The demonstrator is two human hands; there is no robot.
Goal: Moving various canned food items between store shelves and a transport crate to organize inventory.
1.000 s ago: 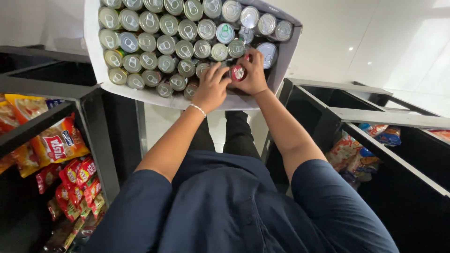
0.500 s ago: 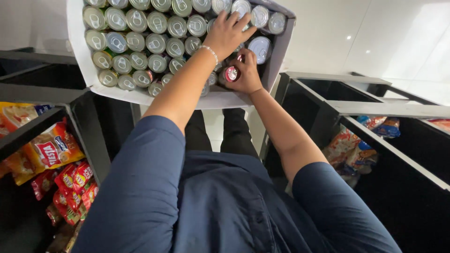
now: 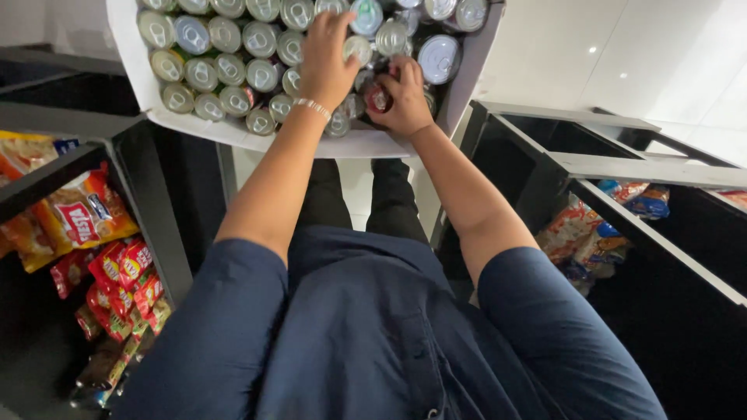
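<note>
The left hand [image 3: 327,58] lies open, fingers spread, on the tops of the cans [image 3: 233,66] standing in one white cardboard tray [image 3: 128,54]. Just beside it, the right hand [image 3: 405,97] grips one red-topped can [image 3: 379,99] at the tray's near edge. About twenty-five can tops show.

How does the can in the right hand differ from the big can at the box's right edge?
The can in the right hand shows a dark red top, while the big can shows a plain silver one. The red-topped can looks smaller across. It is gripped by the right hand; the big can sits untouched. Both sit top-up in the white box, while the left hand rests on other cans.
</note>
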